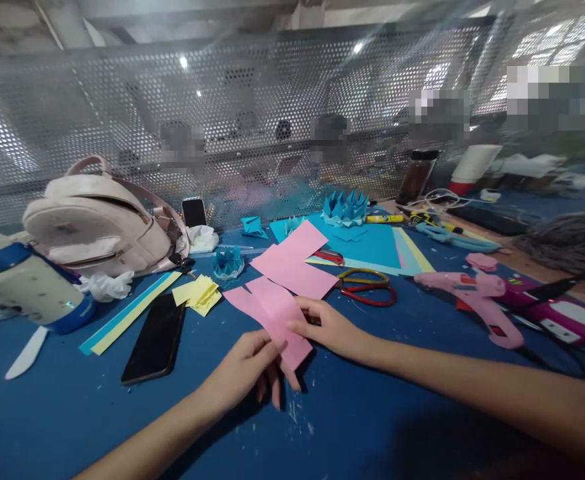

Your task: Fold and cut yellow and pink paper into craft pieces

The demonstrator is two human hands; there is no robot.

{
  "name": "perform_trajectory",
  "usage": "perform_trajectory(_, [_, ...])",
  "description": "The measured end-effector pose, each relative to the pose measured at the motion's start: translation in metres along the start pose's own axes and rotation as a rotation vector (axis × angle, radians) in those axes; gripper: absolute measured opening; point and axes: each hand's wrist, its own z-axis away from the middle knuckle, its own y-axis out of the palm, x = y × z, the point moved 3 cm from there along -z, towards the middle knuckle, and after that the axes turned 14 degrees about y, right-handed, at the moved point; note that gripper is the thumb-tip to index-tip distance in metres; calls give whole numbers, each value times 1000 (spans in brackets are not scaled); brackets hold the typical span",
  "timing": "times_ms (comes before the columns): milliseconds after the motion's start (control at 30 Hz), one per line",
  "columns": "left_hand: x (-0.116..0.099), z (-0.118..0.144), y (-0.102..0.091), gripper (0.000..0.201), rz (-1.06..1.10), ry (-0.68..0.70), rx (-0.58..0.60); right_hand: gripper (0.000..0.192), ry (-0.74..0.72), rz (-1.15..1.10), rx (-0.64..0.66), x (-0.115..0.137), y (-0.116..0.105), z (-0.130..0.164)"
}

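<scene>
pink rectangular paper strip [277,317] | flat, lying diagonally on my blue worktop [352,420] | pinched at its near end between both my grips

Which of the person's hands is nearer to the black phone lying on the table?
Left. The left hand pinches the pink paper just right of the phone; the right hand holds the paper's far edge, further right.

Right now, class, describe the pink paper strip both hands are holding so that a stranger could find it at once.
Start at the blue table. Near its front edge, the left hand and right hand pinch a pink strip. Unlike the larger pink sheets lying loose just behind it, this one is narrow, creased and held.
</scene>
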Motion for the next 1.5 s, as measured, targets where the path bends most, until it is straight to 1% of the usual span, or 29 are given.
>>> perform_trajectory(67, [-3, 6, 10, 56, 44, -56, 127, 38, 71, -3, 76, 3, -2, 1])
perform_trajectory(133, [-8, 12, 18, 61, 29, -79, 220, 47, 189, 79, 178, 8, -7, 5])
perform_trajectory(200, [-14, 17, 22, 62, -22, -53, 235, 59, 277, 280, 242, 17, -16, 8])
perform_trajectory(233, [-17, 18, 23, 62, -49, -28, 219, 63, 286, 400, 231, 23, -23, 9])
perform_trajectory(267, [-19, 18, 22, 61, -70, -2, 195, 65, 280, 514, 206, 29, -31, 8])
perform_trajectory(300, [-21, 18, 21, 61, -86, 24, 170, 62, 262, 617, 165, 35, -40, 6])
perform_trajectory(333, [-21, 17, 19, 61, -98, 48, 142, 54, 237, 701, 119, 41, -49, 1])
perform_trajectory(367, [-21, 16, 17, 60, -109, 71, 117, 41, 223, 793, 62, 44, -59, -6])
perform_trajectory(400, [-21, 14, 15, 59, -120, 94, 92, 32, 220, 885, -51, 47, -70, -15])
perform_trajectory(433, [-21, 13, 13, 58, -132, 116, 69, 31, 230, 924, -129, 48, -81, -25])
perform_trajectory(500, [-19, 11, 9, 55, -162, 150, 41, 37, 278, 983, -212, 44, -99, -47])
perform_trajectory(567, [-17, 11, 6, 54, -188, 177, 33, 44, 363, 1050, -227, 36, -109, -67])
perform_trajectory(633, [-16, 12, 4, 53, -209, 193, 33, 55, 427, 1107, -206, 28, -112, -83])
perform_trajectory(700, [-15, 14, 4, 54, -226, 198, 32, 61, 446, 1138, -181, 24, -109, -94])
perform_trajectory(767, [-14, 15, 4, 54, -234, 198, 32, 57, 435, 1143, -146, 22, -104, -100])
perform_trajectory(900, [-18, 16, 1, 50, -270, 229, 3, 27, 335, 1100, -127, 32, -99, -101])
perform_trajectory(967, [-27, 16, -3, 42, -328, 289, -37, 20, 259, 1052, -135, 45, -101, -94])
perform_trajectory(1033, [-44, 17, -12, 30, -437, 396, -121, 24, 184, 987, -115, 63, -104, -83])
perform_trajectory(1067, [-56, 19, -17, 25, -520, 477, -185, 25, 151, 952, -88, 73, -105, -76])
perform_trajectory(1133, [-83, 23, -26, 16, -786, 655, -319, 27, 102, 885, -26, 90, -104, -62])
perform_trajectory(1200, [-107, 27, -29, 23, -1060, 856, -387, 28, 79, 814, 54, 102, -97, -46])
perform_trajectory(1233, [-114, 28, -28, 27, -1175, 896, -385, 29, 76, 716, 155, 104, -90, -39])
perform_trajectory(1267, [-118, 28, -27, 33, -1284, 905, -370, 28, 72, 644, 234, 104, -82, -31])
perform_trajectory(1300, [-118, 27, -24, 39, -1380, 883, -341, 26, 72, 617, 295, 103, -73, -25])
perform_trajectory(1367, [-107, 23, -19, 55, -1506, 760, -245, 24, 50, 630, 421, 95, -53, -12])
perform_trajectory(1400, [-97, 21, -16, 64, -1530, 679, -181, 22, 32, 656, 443, 91, -44, -7])
perform_trajectory(1433, [-86, 18, -13, 72, -1517, 603, -114, 21, 11, 709, 431, 86, -36, -2])
perform_trajectory(1467, [-74, 17, -11, 77, -1480, 524, -47, 19, -10, 778, 413, 80, -29, 2])
perform_trajectory(1500, [-63, 15, -9, 79, -1453, 466, 4, 18, -34, 857, 353, 75, -25, 6])
